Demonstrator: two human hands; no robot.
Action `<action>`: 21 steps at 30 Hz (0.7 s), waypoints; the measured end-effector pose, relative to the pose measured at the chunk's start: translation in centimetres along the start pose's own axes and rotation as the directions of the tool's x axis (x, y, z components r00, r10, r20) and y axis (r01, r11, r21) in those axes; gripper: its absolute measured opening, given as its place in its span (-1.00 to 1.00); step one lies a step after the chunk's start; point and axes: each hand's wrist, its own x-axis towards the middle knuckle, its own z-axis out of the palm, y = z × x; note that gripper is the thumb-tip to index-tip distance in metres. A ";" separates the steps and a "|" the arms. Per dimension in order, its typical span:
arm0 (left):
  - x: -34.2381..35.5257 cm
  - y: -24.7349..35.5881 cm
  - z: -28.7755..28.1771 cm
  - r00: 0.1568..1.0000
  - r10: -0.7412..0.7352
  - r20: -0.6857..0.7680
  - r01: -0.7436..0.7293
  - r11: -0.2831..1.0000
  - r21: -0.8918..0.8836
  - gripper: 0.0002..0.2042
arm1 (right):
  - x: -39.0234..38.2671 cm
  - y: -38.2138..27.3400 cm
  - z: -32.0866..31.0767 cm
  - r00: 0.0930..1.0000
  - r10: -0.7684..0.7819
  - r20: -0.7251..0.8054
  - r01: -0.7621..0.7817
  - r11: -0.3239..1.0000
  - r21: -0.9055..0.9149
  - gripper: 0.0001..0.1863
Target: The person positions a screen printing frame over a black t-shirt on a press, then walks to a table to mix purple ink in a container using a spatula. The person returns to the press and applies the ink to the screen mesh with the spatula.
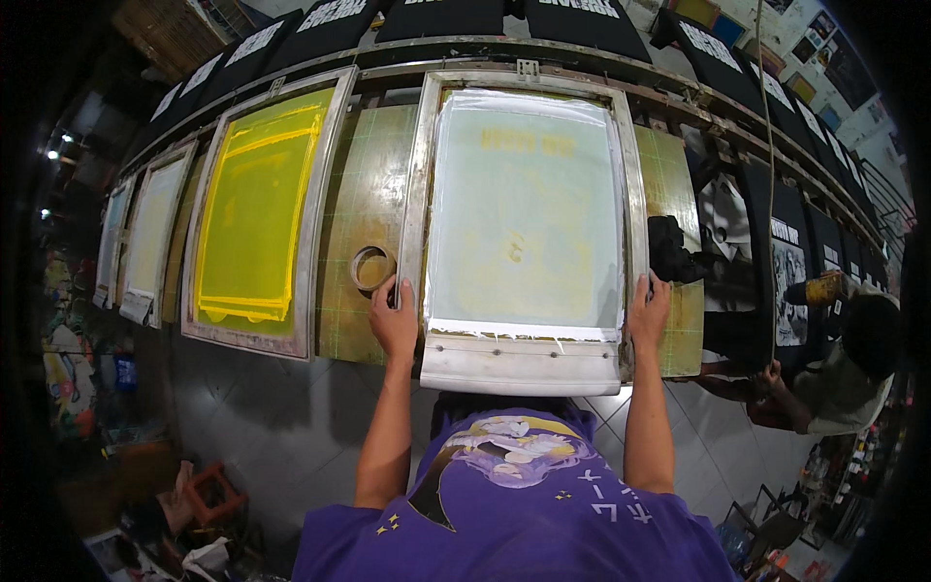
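— Aluminium, that frame [525, 361] with the pale mesh? Where does it sit?

— Flat on the long green desk [364, 209], straight in front of the person in the purple shirt [524, 504]. Its near edge hangs a little past the desk's edge, toward the shirt.

— And the hands?

— One on each side rail, near the bottom corners. The left hand [393, 322] lies on the left rail, its fingers [388, 291] close together and curled over the metal. The right hand [648, 315] grips the right rail the same way, fingers [652, 286] together and wrapped on the edge. So the frame lies between the two hands, touching both.

— What's beside it?

— A round hole in the desk [371, 268] just left of the left hand. Farther left, a second frame with yellow mesh [254, 209], well apart from the hands. A black bundle of cloth [671, 250] lies just above the right hand.

— Anyone else?

— Another person [844, 373] crouches at the right, by the dark shirts [786, 262] laid along the desk.
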 end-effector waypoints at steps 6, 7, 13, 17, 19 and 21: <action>0.2 -0.2 -0.5 0.998 0.000 0.059 0.000 1.000 0.001 -0.63 | -0.2 -1.1 -0.1 0.998 0.050 -0.028 -0.048 0.997 0.060 -0.55; 0.1 -0.6 -0.3 0.998 0.008 0.060 -0.008 1.000 -0.006 -0.63 | -0.2 -1.0 -0.2 0.998 0.056 -0.028 -0.055 0.997 0.055 -0.55; 0.0 -0.2 -0.6 0.994 -0.010 0.112 0.013 1.000 -0.026 -0.61 | -0.6 -0.7 -0.4 0.992 0.120 -0.029 -0.120 0.993 -0.001 -0.51; -0.2 -0.3 -0.4 0.992 0.015 0.125 -0.017 1.000 0.014 -0.55 | -0.5 -1.8 -0.8 0.993 0.121 -0.010 -0.121 0.992 -0.020 -0.48; -0.3 -0.5 -0.4 0.987 0.068 0.149 -0.078 0.995 0.067 -0.48 | -0.7 -1.6 -1.0 0.994 0.109 0.022 -0.107 0.992 -0.064 -0.46; -0.2 -0.1 -0.1 0.974 0.160 0.160 -0.183 0.974 0.137 -0.41 | -0.3 -0.9 -0.9 0.994 0.080 0.069 -0.069 0.986 -0.155 -0.42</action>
